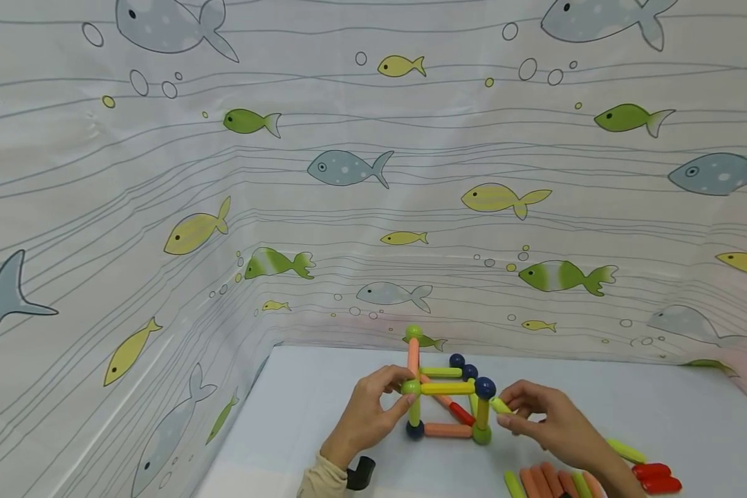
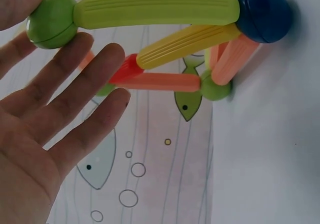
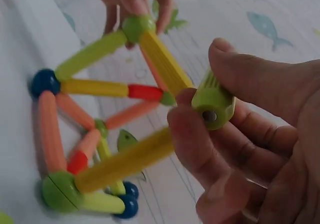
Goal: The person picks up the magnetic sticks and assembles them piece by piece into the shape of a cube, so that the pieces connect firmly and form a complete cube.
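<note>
A frame of magnetic sticks and balls stands on the white table. My left hand [image 1: 369,413] pinches the green ball [image 2: 52,22] at its upper near left corner, between thumb and fingers. From that ball a yellow stick [image 1: 447,389] runs to a dark blue ball [image 1: 485,387], and a green stick [image 2: 157,9] runs down to another blue ball [image 2: 265,13]. Right of the frame, my right hand [image 1: 550,420] pinches a loose short light-green stick [image 3: 215,102] between thumb and fingers. Its end shows a round metal magnet. In the head view its far end is close to the upper blue ball; whether they touch, I cannot tell.
Loose orange and green sticks [image 1: 543,478] lie in a row at the front right. Beside the right forearm are a green stick [image 1: 626,451] and red pieces [image 1: 656,478]. Fish-patterned sheeting [image 1: 348,228] rises behind the table [image 1: 299,401] and along its sides.
</note>
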Demonstrator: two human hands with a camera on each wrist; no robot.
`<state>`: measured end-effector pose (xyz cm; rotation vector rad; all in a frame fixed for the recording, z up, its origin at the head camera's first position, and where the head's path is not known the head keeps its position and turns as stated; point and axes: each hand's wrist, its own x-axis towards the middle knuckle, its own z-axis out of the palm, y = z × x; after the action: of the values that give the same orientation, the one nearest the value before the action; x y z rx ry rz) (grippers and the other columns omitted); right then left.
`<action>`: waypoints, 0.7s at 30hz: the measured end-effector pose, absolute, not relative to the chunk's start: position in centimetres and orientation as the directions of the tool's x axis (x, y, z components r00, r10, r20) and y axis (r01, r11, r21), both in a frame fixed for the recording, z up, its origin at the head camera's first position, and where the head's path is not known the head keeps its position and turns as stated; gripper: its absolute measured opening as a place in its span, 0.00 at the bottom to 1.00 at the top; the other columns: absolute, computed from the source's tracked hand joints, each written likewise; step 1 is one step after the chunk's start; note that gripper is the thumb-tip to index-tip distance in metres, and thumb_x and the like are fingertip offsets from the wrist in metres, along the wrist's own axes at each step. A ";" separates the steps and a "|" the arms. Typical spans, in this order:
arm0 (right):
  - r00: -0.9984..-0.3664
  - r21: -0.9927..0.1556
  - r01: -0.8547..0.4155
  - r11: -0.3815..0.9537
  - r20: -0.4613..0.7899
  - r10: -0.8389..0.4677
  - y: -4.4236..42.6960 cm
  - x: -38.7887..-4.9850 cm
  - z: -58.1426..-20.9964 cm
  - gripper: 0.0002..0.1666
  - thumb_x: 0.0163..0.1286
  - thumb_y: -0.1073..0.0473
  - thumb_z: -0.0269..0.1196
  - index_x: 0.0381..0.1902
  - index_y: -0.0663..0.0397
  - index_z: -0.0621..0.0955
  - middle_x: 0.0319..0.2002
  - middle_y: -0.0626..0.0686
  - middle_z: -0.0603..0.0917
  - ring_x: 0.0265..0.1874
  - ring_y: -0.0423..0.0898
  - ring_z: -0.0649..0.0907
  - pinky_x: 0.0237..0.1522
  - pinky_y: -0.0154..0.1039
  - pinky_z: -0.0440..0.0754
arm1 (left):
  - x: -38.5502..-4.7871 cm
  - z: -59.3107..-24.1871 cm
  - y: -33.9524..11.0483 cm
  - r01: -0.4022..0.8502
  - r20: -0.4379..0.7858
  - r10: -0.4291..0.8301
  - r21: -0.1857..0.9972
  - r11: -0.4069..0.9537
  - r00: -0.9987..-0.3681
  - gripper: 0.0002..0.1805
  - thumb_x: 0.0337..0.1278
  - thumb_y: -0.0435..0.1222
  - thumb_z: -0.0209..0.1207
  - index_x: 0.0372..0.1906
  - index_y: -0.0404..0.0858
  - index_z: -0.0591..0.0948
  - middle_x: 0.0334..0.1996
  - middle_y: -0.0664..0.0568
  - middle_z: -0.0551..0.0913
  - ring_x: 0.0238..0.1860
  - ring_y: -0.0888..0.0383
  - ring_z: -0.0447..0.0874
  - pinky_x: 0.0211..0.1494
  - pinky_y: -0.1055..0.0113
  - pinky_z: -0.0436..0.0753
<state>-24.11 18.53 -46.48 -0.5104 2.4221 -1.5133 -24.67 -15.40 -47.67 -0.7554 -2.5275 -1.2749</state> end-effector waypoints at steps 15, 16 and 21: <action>-0.929 -0.989 0.024 0.148 -0.077 -0.362 7.7 -22.3 -51.5 0.24 0.79 0.55 0.65 0.65 0.65 0.78 0.52 0.61 0.88 0.37 0.50 0.84 0.31 0.35 0.82 | -25.1 -48.2 -15.4 0.537 0.391 0.391 0.741 0.402 -0.833 0.16 0.74 0.39 0.65 0.62 0.54 0.83 0.57 0.64 0.88 0.51 0.66 0.87 0.53 0.67 0.88; -0.943 -0.988 0.030 0.149 -0.078 -0.324 7.3 -22.3 -51.7 0.25 0.79 0.54 0.65 0.65 0.65 0.78 0.53 0.61 0.88 0.38 0.50 0.85 0.32 0.35 0.82 | -25.1 -48.2 -15.4 0.534 0.389 0.391 0.746 0.398 -0.834 0.16 0.74 0.39 0.65 0.62 0.54 0.83 0.57 0.64 0.88 0.51 0.66 0.87 0.53 0.67 0.88; -0.982 -0.989 0.062 0.136 -0.085 -0.167 6.2 -22.5 -51.9 0.29 0.78 0.50 0.66 0.66 0.65 0.77 0.55 0.59 0.87 0.46 0.51 0.89 0.40 0.38 0.87 | -25.0 -48.3 -15.4 0.533 0.384 0.404 0.758 0.375 -0.830 0.16 0.75 0.41 0.64 0.63 0.54 0.82 0.59 0.63 0.87 0.51 0.65 0.87 0.53 0.66 0.88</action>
<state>-22.53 6.17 -51.88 -0.1044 2.2291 -1.9541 -25.04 -15.35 -48.34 -0.8548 -2.4911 -1.4524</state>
